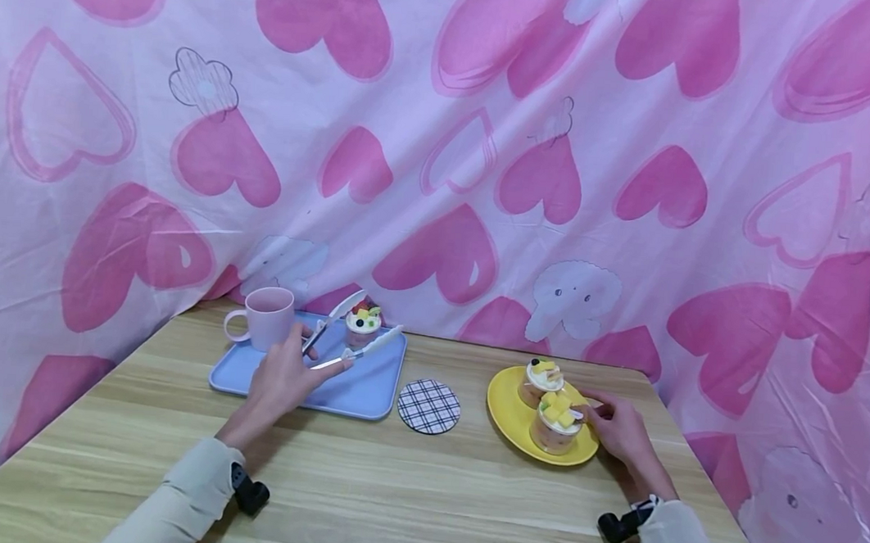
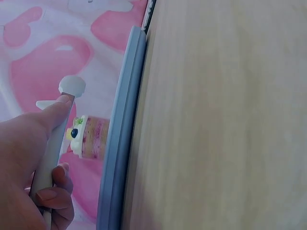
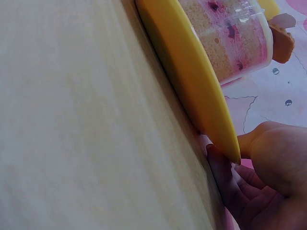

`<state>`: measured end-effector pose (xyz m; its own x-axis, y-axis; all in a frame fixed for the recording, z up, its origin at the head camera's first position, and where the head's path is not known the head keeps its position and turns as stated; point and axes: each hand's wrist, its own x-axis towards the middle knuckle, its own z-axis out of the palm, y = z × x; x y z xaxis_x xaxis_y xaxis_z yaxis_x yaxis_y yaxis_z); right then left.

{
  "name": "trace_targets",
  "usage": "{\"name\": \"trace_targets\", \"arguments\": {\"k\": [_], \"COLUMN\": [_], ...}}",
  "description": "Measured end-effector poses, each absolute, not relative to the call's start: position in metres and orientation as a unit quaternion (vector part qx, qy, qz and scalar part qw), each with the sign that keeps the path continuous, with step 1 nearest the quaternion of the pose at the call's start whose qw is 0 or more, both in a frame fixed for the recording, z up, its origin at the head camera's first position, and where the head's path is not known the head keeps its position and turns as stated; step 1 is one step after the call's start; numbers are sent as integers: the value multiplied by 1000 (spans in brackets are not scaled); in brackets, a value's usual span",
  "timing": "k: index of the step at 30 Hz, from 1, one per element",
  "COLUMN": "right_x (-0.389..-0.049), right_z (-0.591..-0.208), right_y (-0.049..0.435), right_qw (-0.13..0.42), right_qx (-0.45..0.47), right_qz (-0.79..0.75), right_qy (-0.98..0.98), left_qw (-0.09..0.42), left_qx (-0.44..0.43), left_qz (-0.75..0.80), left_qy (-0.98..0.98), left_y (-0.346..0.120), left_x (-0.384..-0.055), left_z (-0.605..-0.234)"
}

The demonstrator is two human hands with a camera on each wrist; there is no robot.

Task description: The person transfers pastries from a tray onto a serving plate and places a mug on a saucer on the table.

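Note:
Silver tongs with pale tips (image 1: pixel 348 304) are held in my left hand (image 1: pixel 282 378), their arms spread around a dessert cup topped with fruit (image 1: pixel 363 323). That cup stands on the blue tray (image 1: pixel 369 398). In the left wrist view, curled fingers (image 2: pixel 55 199) wrap the tongs' handle while a digit stretches along one arm. On the right, my right hand (image 1: pixel 622 433) pinches the rim of a yellow plate (image 1: pixel 508 423). Two layered cake cups, one behind (image 1: pixel 541 382) and one in front (image 1: pixel 553 436), sit on this plate.
A pink mug (image 1: pixel 270 320) stands on the tray's left, close behind my left hand. Between tray and plate lies a round checked coaster (image 1: pixel 429 406). The wooden table (image 1: pixel 393 499) ends at a pink heart-patterned cloth (image 1: pixel 436 247).

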<state>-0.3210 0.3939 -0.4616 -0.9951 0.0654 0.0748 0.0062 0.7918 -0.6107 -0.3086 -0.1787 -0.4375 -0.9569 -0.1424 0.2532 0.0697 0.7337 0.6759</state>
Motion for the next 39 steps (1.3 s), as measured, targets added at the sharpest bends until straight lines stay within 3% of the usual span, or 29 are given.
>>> {"name": "trace_targets", "arguments": {"k": [12,27,39], "right_x": [-322,-322,-321], "right_z": [-462,-463,-462], "right_y": [394,393,393], "right_qw": [46,52,47], "right_qx": [-20,-21,-25], "right_qz": [323,324,322], "right_qy": [-945,-944,-945], "left_qw": [159,107,108], "left_qx": [40,51,36], "left_qz": [-359,-370,-352], "left_qy": [-919,-922,-929], "left_y": [-184,-193,-194], "left_x": [-308,-307,-308], "left_z": [-440,-447,-449]}}
